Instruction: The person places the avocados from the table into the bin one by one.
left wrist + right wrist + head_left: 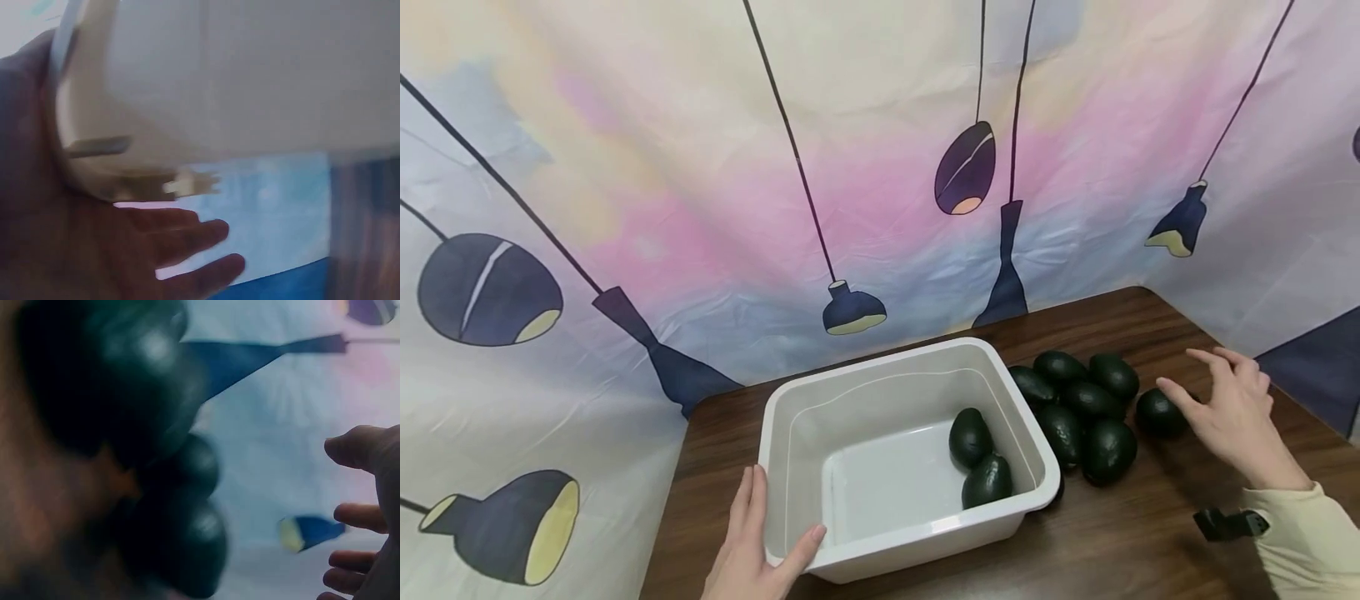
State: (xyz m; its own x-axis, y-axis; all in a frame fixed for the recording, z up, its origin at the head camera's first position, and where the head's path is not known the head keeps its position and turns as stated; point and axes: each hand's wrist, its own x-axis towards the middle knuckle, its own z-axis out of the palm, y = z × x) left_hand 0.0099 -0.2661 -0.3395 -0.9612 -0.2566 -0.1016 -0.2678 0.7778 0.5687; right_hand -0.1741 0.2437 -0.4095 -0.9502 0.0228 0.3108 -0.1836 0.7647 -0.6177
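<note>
The left hand (752,542) spreads its thumb (802,550) from its fingers (749,500); the right hand (1236,417) does likewise

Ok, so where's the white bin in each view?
Head: white bin, lower middle, just right of centre.
Left wrist: white bin, filling most of the upper part.
Right wrist: not in it.
Shared landmark: the printed backdrop, visible in all three.

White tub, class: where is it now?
In the head view, the white tub is on the table, below centre, the left hand at its near left corner and avocados beside its right end.
</note>
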